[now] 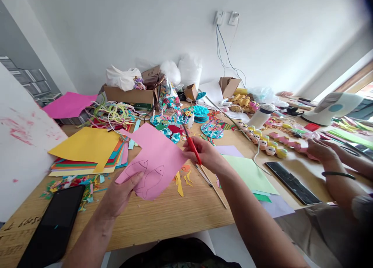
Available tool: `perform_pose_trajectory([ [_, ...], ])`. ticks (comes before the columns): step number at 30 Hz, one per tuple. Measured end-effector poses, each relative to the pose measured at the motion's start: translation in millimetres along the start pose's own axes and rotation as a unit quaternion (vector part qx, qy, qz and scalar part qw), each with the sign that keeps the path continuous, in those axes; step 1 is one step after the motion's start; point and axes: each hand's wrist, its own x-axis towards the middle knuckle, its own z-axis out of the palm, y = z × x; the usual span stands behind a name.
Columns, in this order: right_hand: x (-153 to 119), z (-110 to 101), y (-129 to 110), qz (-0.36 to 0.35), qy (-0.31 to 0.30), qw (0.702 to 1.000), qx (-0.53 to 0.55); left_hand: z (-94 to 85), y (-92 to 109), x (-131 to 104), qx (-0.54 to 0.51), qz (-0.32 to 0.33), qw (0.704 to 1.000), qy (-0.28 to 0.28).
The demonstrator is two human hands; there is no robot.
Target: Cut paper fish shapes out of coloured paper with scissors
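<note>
Above the table is a sheet of pink paper [160, 143] with two fish outlined in dark line and a notch cut from its upper left. My left hand [122, 192] grips its lower left part, thumb on top by the drawn fish. In my right hand [206, 153] is a pair of scissors [192, 148] with red handles, blades pointing up and away. The right fingers reach the paper's right edge; whether they pinch it I cannot tell. Orange and yellow paper scraps [180, 184] lie on the table below, beside a pen [204, 175] and a thin stick [215, 192].
Stacked coloured paper [87, 147] and a black phone [54, 225] are on the left. Green sheets [250, 173] lie to the right. Decorated paper discs [212, 130] and a white bottle [260, 116] stand behind. Another person's hands [323, 151] work at the far right.
</note>
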Motion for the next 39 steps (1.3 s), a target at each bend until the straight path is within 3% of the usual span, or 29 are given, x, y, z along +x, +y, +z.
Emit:
perform_pose_trajectory([
  [2, -2, 10, 9, 0.021, 0.059, 0.995, 0.079, 4.7, -2, 1, -0.023, 0.017, 0.999, 0.039],
  [6, -7, 30, 23, 0.03, 0.115, 0.977, 0.176, 13.1, -4, 1, -0.057, 0.038, 0.993, 0.095],
  [11, -11, 47, 27, 0.051, 0.186, 0.953, 0.232, 22.7, 1, 4, -0.071, 0.077, 0.985, 0.137],
  [14, -14, 59, 26, 0.075, 0.166, 0.949, 0.257, 33.7, 2, 6, -0.08, 0.11, 0.979, 0.153],
  [18, -12, 66, 19, 0.052, 0.139, 0.953, 0.263, 46.5, 0, 3, -0.09, 0.103, 0.982, 0.131],
  [26, 3, 43, -2, 0.018, 0.087, 0.979, 0.182, 29.9, -7, -4, -0.026, 0.071, 0.997, -0.006],
  [29, 8, 42, -4, 0.003, 0.094, 0.978, 0.184, 33.7, -10, -4, -0.026, 0.06, 0.998, -0.004],
  [35, 13, 45, -12, -0.01, 0.041, 0.983, 0.177, 51.1, -12, -4, -0.079, 0.049, 0.995, 0.035],
  [39, 4, 41, -16, -0.018, 0.081, 0.99, 0.118, 58.5, -6, -1, -0.093, 0.094, 0.988, 0.083],
])
